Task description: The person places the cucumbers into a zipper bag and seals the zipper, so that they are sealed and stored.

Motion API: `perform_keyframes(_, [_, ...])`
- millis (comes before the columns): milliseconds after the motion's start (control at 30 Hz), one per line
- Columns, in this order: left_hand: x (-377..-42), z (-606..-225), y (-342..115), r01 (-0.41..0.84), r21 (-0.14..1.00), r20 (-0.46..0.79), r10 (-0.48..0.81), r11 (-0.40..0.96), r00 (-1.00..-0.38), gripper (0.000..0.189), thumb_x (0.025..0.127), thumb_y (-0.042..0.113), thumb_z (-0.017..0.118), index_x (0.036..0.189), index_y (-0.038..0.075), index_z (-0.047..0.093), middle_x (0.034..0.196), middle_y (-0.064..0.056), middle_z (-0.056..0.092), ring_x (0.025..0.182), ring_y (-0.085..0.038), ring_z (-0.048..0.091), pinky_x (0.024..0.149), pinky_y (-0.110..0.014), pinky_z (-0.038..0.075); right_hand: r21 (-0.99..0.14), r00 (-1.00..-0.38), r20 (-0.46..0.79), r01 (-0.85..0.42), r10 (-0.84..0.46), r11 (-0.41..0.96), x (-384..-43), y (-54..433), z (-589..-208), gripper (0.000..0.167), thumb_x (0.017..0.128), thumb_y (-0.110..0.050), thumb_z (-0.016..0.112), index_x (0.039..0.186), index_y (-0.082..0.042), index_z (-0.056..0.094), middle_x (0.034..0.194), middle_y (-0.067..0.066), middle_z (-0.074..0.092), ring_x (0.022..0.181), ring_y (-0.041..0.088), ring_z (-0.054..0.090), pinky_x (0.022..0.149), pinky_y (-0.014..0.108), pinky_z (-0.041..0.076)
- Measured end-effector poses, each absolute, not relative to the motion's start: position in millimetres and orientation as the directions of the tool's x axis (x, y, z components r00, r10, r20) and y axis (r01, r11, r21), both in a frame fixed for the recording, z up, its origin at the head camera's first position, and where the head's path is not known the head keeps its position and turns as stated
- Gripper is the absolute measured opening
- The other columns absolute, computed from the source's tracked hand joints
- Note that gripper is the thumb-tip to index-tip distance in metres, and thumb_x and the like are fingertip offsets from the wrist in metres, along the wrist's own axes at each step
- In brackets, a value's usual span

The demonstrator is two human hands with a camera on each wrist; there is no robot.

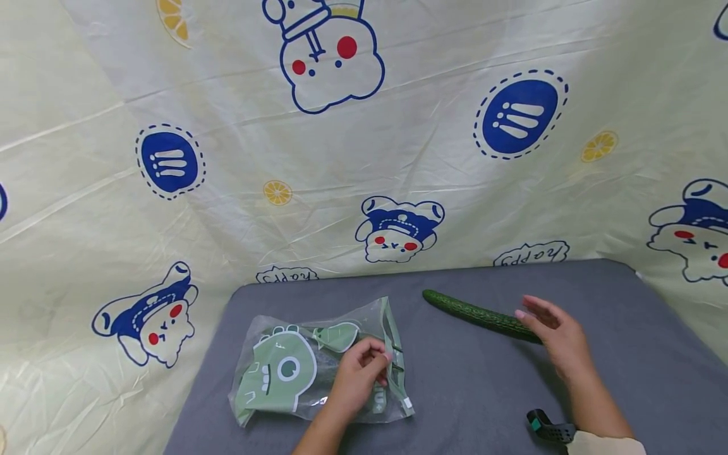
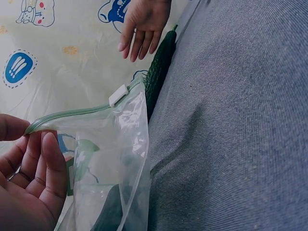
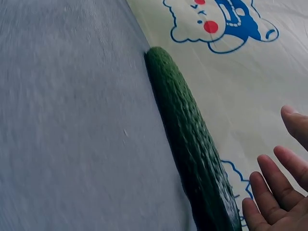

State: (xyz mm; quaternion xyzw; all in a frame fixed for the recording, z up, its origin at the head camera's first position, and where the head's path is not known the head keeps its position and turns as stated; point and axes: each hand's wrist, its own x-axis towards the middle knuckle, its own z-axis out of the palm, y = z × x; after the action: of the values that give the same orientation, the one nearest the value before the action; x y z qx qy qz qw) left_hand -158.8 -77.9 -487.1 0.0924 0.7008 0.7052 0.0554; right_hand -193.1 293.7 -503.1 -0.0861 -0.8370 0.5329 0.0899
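Observation:
A clear zip bag [image 1: 279, 373] with a green cartoon print lies on the grey cloth at the left. My left hand [image 1: 358, 379] pinches its zip edge between thumb and fingers, lifting that edge a little in the left wrist view. The white slider [image 2: 118, 96] sits toward the far end of the zip. A dark green shape shows through the plastic; I cannot tell what it is. To the right lies a long, bumpy cucumber [image 1: 472, 313]. My right hand [image 1: 560, 338] hovers by its near end, fingers loosely spread, holding nothing; the right wrist view shows a gap between fingers and cucumber [image 3: 187, 134].
Grey cloth [image 1: 455, 392] covers the table. A pale curtain [image 1: 341, 151] printed with blue cartoon figures and orange slices hangs behind and at both sides. A dark band [image 1: 550, 427] with a black module is worn on the right wrist.

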Motion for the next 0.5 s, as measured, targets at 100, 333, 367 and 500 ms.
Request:
perform_keyframes(100, [-159,-487,-78,0.05,0.999,0.051,0.208,-0.01,-0.977,0.015,0.092,0.004,0.066,0.098,-0.009,0.061,0.078,-0.004,0.057,0.061,-0.006,0.056,0.057,-0.02,0.055,-0.907,-0.966,0.048,0.065,0.254,0.416,-193,302,-504,0.068,0.095,-0.049,0.066,0.15,-0.014,0.048,0.13,-0.024,0.056,0.104,-0.021,0.043,0.076,0.002,0.042])
perform_keyframes(333, [-158,-486,-77,0.05,0.999,0.052,0.204,-0.011,-0.978,0.015,0.092,0.003,0.065,0.098,-0.01,0.06,0.077,-0.003,0.057,0.061,-0.006,0.056,0.056,-0.02,0.054,-0.897,-0.96,0.021,0.106,0.28,0.429,-191,316,-508,0.072,0.094,-0.052,0.066,0.152,-0.014,0.046,0.13,-0.026,0.056,0.101,-0.021,0.042,0.073,0.004,0.041])
perform_keyframes(367, [-158,-486,-77,0.051,0.999,0.052,0.203,-0.011,-0.978,0.015,0.092,0.003,0.065,0.098,-0.01,0.06,0.077,-0.003,0.057,0.061,-0.006,0.056,0.056,-0.02,0.054,-0.889,-0.96,0.011,0.119,0.281,0.441,-191,317,-509,0.073,0.094,-0.053,0.065,0.152,-0.014,0.045,0.132,-0.023,0.057,0.102,-0.021,0.041,0.073,0.005,0.041])
perform_keyframes(500, [-158,-486,-77,0.053,0.999,0.053,0.202,-0.007,-0.978,0.015,0.092,0.003,0.065,0.097,-0.01,0.06,0.077,-0.003,0.057,0.061,-0.006,0.056,0.056,-0.02,0.055,-0.855,-0.957,-0.037,0.179,0.288,0.486,-190,323,-513,0.079,0.093,-0.059,0.063,0.154,-0.014,0.042,0.148,-0.003,0.055,0.108,-0.011,0.046,0.074,0.008,0.043])
